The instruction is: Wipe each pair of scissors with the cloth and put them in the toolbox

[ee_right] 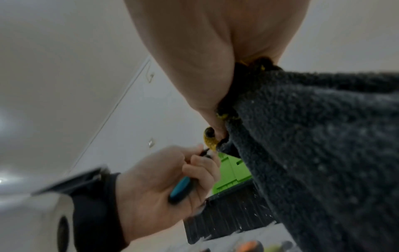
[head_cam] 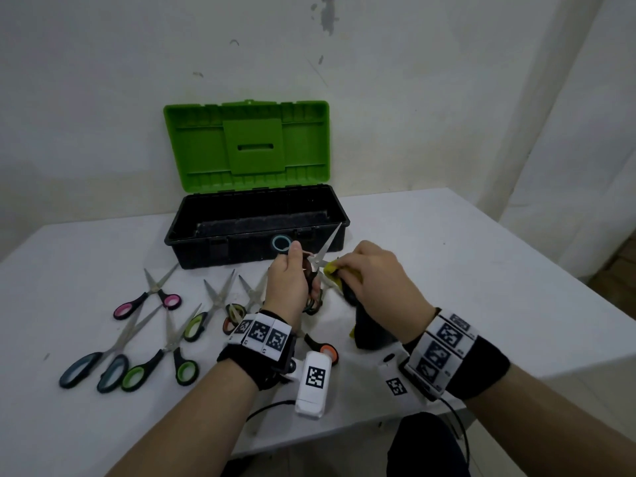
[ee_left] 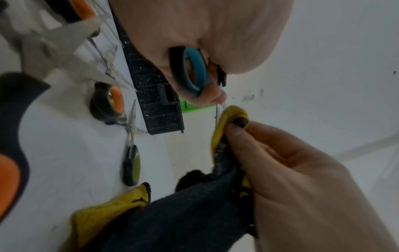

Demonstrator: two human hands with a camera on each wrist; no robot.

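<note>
My left hand [head_cam: 292,266] grips a pair of blue-handled scissors [head_cam: 327,247] by the handles, blades slanting up and to the right in front of the toolbox. The blue handle ring [ee_left: 192,71] sits in my curled fingers. My right hand [head_cam: 344,266] pinches a yellow and dark grey cloth [head_cam: 368,330] around the base of the blades, and the rest of the cloth hangs down to the table. The toolbox [head_cam: 192,242] is black, with its green lid [head_cam: 247,146] standing open against the wall. Its inside looks bare from here.
Several scissors lie on the white table left of my hands: pink-handled [head_cam: 148,301], large blue-handled [head_cam: 96,366], green-handled [head_cam: 165,359], yellow-green [head_cam: 203,318] and orange [head_cam: 234,315]. Another orange-handled pair [head_cam: 321,346] lies under my left wrist. The table edge runs close on the right.
</note>
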